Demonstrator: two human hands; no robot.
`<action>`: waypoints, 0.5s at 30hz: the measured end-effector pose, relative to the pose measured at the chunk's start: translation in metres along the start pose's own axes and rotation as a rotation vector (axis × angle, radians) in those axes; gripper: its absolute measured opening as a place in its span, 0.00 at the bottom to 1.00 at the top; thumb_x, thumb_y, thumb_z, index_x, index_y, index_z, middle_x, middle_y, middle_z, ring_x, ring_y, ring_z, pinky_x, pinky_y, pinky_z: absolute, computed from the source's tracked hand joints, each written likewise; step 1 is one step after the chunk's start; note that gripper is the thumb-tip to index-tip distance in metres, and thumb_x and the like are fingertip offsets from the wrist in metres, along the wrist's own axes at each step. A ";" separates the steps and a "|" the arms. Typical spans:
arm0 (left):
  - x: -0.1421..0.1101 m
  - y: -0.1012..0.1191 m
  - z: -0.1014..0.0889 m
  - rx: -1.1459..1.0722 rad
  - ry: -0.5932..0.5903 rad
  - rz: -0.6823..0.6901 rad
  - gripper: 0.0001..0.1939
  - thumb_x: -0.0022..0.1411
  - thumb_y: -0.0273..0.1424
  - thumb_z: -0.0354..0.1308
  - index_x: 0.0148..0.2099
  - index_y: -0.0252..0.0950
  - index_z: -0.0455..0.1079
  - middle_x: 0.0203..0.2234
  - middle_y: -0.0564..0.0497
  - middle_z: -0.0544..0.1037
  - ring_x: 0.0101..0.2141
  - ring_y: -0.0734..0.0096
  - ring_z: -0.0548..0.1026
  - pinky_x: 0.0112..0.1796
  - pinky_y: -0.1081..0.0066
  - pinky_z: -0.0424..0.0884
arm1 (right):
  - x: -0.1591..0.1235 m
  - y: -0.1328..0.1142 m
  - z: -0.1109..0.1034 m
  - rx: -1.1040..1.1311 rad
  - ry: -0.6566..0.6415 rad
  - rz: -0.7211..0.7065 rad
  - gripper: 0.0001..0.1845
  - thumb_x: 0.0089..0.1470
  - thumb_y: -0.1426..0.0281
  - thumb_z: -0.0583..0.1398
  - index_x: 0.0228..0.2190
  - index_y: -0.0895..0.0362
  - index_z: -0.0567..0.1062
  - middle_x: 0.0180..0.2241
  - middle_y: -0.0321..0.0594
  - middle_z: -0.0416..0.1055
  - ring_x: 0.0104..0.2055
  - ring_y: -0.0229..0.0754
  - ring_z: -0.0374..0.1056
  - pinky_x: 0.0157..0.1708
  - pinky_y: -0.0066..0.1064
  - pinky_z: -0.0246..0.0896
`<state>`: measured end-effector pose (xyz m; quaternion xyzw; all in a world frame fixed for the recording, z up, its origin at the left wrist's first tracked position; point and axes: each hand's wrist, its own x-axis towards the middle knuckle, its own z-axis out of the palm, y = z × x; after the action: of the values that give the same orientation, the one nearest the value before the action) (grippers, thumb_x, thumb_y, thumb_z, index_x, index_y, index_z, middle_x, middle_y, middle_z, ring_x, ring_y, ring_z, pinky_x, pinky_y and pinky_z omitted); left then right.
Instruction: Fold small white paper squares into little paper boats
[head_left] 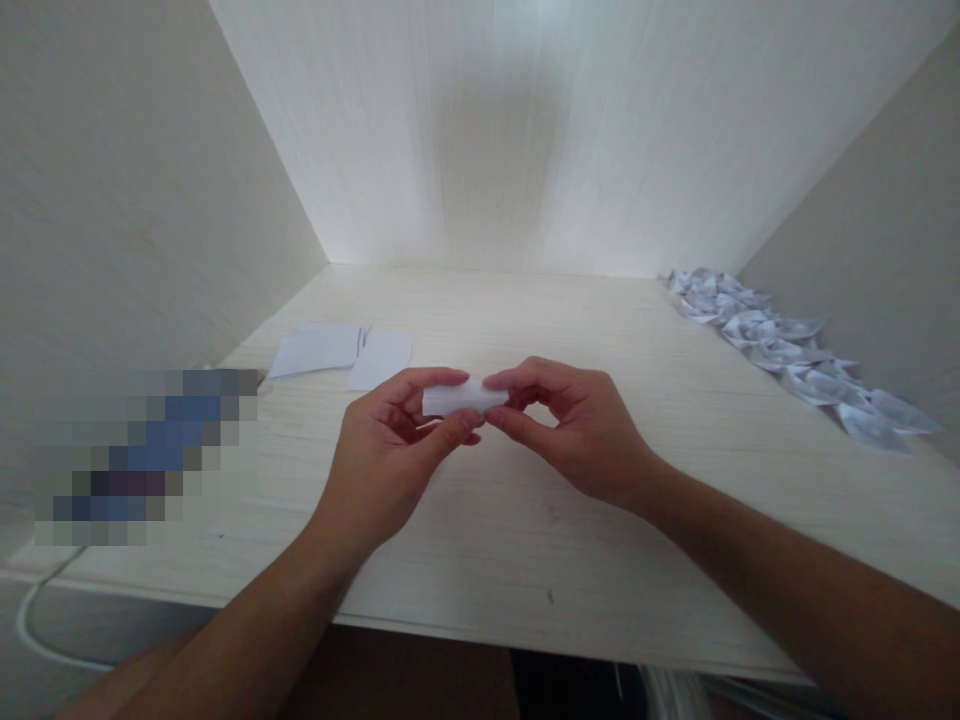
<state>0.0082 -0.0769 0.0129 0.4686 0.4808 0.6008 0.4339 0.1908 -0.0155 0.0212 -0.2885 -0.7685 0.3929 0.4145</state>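
Note:
Between my two hands is a small folded piece of white paper point(450, 400), held above the middle of the table. My left hand point(397, 440) pinches its left and middle part, forefinger along the top edge and thumb below. With thumb and forefinger, my right hand point(570, 420) grips the right end. The fingertips of both hands nearly meet and cover part of the paper. Just beyond my left hand lie flat white paper sheets point(319, 348), with another sheet point(384, 358) beside them.
A long heap of folded white paper pieces point(780, 345) runs along the right wall. At the left is a blurred-out object point(157, 440), with a white cable point(30, 610) hanging near the table's front edge. Pale panels point(495, 130) enclose the table's back and sides.

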 end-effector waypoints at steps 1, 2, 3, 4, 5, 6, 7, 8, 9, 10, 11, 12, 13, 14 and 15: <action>0.000 0.000 0.000 0.000 0.001 -0.004 0.16 0.54 0.31 0.74 0.45 0.38 0.78 0.31 0.51 0.84 0.29 0.68 0.83 0.35 0.68 0.83 | 0.000 0.000 0.000 0.000 0.002 -0.005 0.11 0.55 0.69 0.69 0.41 0.58 0.82 0.35 0.40 0.79 0.35 0.39 0.74 0.37 0.34 0.71; -0.001 0.001 0.001 0.012 0.007 -0.001 0.16 0.54 0.31 0.74 0.45 0.38 0.78 0.30 0.51 0.84 0.29 0.67 0.83 0.34 0.68 0.83 | 0.000 0.000 0.000 0.005 0.005 -0.013 0.10 0.55 0.69 0.70 0.40 0.57 0.82 0.34 0.40 0.79 0.34 0.38 0.74 0.37 0.34 0.71; -0.001 0.001 0.001 0.031 0.014 0.004 0.16 0.53 0.32 0.75 0.44 0.38 0.79 0.30 0.51 0.84 0.28 0.67 0.83 0.34 0.68 0.83 | 0.000 -0.001 0.000 0.013 0.008 -0.020 0.10 0.55 0.69 0.70 0.40 0.57 0.82 0.34 0.39 0.79 0.34 0.38 0.73 0.37 0.33 0.71; -0.002 0.002 0.001 0.053 0.022 0.012 0.15 0.53 0.32 0.75 0.43 0.38 0.79 0.29 0.52 0.84 0.28 0.66 0.83 0.33 0.67 0.83 | 0.000 -0.001 0.000 0.022 0.011 -0.026 0.09 0.55 0.69 0.70 0.40 0.57 0.82 0.35 0.39 0.79 0.34 0.38 0.73 0.37 0.33 0.71; -0.002 0.002 0.001 0.072 0.026 0.022 0.15 0.53 0.32 0.75 0.43 0.38 0.79 0.29 0.52 0.84 0.28 0.66 0.83 0.33 0.67 0.83 | 0.000 -0.001 0.001 0.031 0.014 -0.033 0.09 0.55 0.69 0.70 0.40 0.56 0.82 0.35 0.39 0.78 0.34 0.38 0.73 0.37 0.33 0.71; -0.003 0.002 0.002 0.087 0.026 0.033 0.15 0.53 0.32 0.75 0.42 0.38 0.79 0.30 0.51 0.84 0.28 0.66 0.83 0.33 0.67 0.83 | 0.000 -0.001 0.001 0.035 0.013 -0.038 0.09 0.55 0.69 0.70 0.40 0.56 0.82 0.35 0.39 0.78 0.34 0.37 0.73 0.37 0.33 0.71; -0.003 0.002 0.002 0.097 0.024 0.046 0.14 0.53 0.32 0.75 0.42 0.38 0.79 0.30 0.51 0.84 0.28 0.66 0.83 0.34 0.68 0.83 | 0.000 -0.001 0.001 0.037 0.010 -0.042 0.09 0.55 0.70 0.70 0.40 0.56 0.82 0.35 0.39 0.78 0.34 0.37 0.73 0.37 0.33 0.72; -0.004 0.003 0.002 0.103 0.022 0.058 0.13 0.53 0.31 0.75 0.42 0.38 0.79 0.30 0.51 0.84 0.29 0.67 0.83 0.34 0.68 0.83 | 0.000 -0.001 0.001 0.036 0.007 -0.045 0.09 0.56 0.70 0.70 0.40 0.57 0.82 0.35 0.39 0.77 0.35 0.37 0.73 0.37 0.33 0.72; -0.004 0.003 0.002 0.106 0.024 0.071 0.13 0.54 0.31 0.74 0.42 0.39 0.79 0.30 0.51 0.85 0.29 0.67 0.83 0.35 0.68 0.83 | 0.000 0.000 0.001 0.035 0.004 -0.048 0.09 0.56 0.70 0.69 0.40 0.57 0.82 0.35 0.40 0.77 0.35 0.37 0.73 0.37 0.32 0.72; -0.004 0.003 0.002 0.110 0.028 0.081 0.12 0.54 0.31 0.74 0.42 0.39 0.79 0.30 0.51 0.85 0.29 0.67 0.83 0.35 0.69 0.82 | 0.000 0.000 0.001 0.034 0.001 -0.049 0.10 0.56 0.70 0.70 0.41 0.57 0.82 0.36 0.40 0.77 0.35 0.37 0.73 0.37 0.32 0.72; -0.004 0.003 0.002 0.116 0.033 0.086 0.12 0.54 0.31 0.74 0.41 0.39 0.80 0.29 0.52 0.85 0.29 0.67 0.83 0.35 0.69 0.82 | 0.000 0.000 0.001 0.034 -0.003 -0.047 0.10 0.56 0.70 0.69 0.40 0.57 0.82 0.36 0.40 0.77 0.35 0.37 0.73 0.37 0.32 0.72; -0.004 0.004 0.002 0.124 0.038 0.090 0.12 0.54 0.31 0.74 0.41 0.39 0.80 0.29 0.52 0.84 0.29 0.67 0.83 0.35 0.69 0.82 | -0.001 0.000 0.001 0.034 -0.010 -0.042 0.09 0.56 0.69 0.69 0.40 0.57 0.82 0.37 0.41 0.78 0.36 0.38 0.74 0.37 0.32 0.72; -0.005 0.004 0.002 0.135 0.044 0.092 0.12 0.54 0.31 0.74 0.41 0.39 0.80 0.29 0.52 0.84 0.29 0.67 0.83 0.35 0.69 0.82 | -0.001 0.000 0.001 0.035 -0.016 -0.033 0.09 0.56 0.69 0.69 0.40 0.57 0.82 0.38 0.41 0.78 0.36 0.38 0.74 0.37 0.32 0.72; -0.005 0.004 0.002 0.149 0.047 0.093 0.12 0.54 0.31 0.74 0.42 0.39 0.80 0.29 0.51 0.85 0.29 0.67 0.83 0.36 0.69 0.82 | -0.001 -0.001 0.001 0.036 -0.023 -0.022 0.09 0.57 0.68 0.69 0.40 0.57 0.82 0.39 0.41 0.79 0.37 0.39 0.75 0.38 0.33 0.72; -0.005 0.004 0.002 0.161 0.050 0.095 0.12 0.54 0.31 0.73 0.42 0.39 0.80 0.29 0.51 0.85 0.30 0.67 0.83 0.36 0.69 0.82 | -0.001 -0.001 0.001 0.038 -0.028 -0.011 0.09 0.57 0.68 0.69 0.40 0.56 0.82 0.39 0.41 0.80 0.38 0.39 0.75 0.39 0.33 0.72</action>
<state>0.0111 -0.0821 0.0163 0.5089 0.5156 0.5917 0.3536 0.1907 -0.0168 0.0215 -0.2708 -0.7683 0.4092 0.4111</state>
